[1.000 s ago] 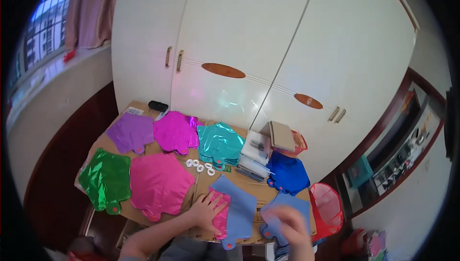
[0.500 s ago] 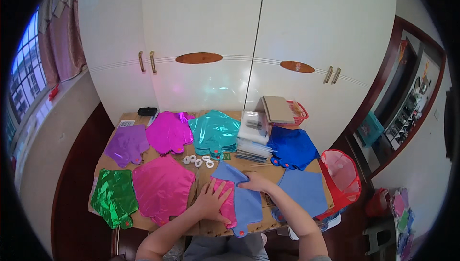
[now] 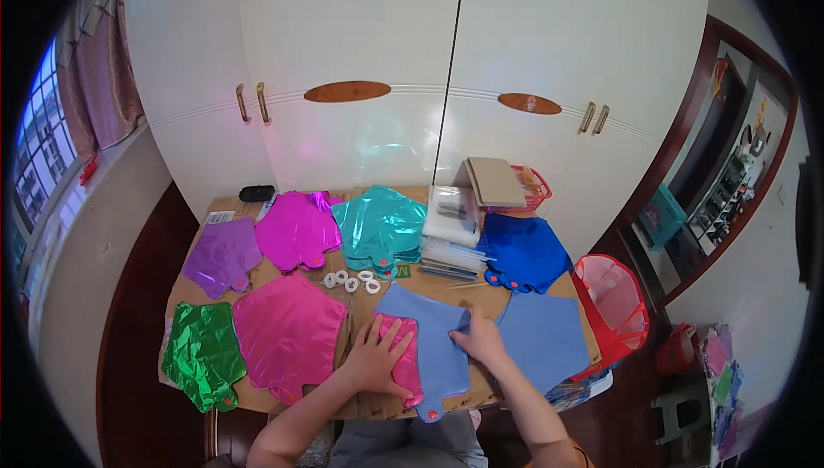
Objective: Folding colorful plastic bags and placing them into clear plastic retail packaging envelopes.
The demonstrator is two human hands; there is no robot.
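My left hand lies flat, fingers spread, over a folded pink foil piece. That piece sits beside the left edge of a light blue flat foil balloon, whose tab with a red dot points toward me. At the blue balloon's right edge rests my right hand, its thumb on the foil and apart from the forefinger; its other fingers are partly hidden. Another light blue balloon lies flat just right of that hand. To the left is a larger pink balloon.
Cardboard covers the table. Around lie green, purple, magenta, teal and dark blue balloons. Several white rings, clear packets and a red basket stand farther back. A red bin is at right.
The upper part of the light blue balloon, folded before, now lies spread out flat. My right hand has moved right to its edge. My left hand stays on the pink foil.
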